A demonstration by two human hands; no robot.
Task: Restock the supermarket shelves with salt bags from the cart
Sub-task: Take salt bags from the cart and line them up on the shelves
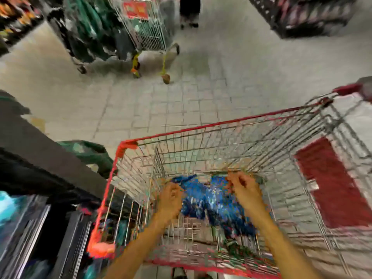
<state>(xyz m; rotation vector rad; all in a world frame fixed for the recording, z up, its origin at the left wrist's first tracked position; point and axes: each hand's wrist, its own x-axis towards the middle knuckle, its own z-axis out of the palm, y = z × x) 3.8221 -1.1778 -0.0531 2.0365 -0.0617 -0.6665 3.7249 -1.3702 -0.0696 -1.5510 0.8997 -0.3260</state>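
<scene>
Both hands, left (170, 200) and right (244, 190), grip blue salt bags (211, 200) (blurred) inside the cart (221, 123).

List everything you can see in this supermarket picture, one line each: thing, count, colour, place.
shopping cart: one, silver wire with red rim, near, below the camera
salt bags: blurred blue bundle, count unclear, inside the shopping cart
second cart: one, silver with red sign, far up the aisle
shelves: dark, top right; more at left edge
floor: pale tiles, middle
left hand: one, grip curled on the salt bags' left side
right hand: one, grip curled on their right side
</scene>
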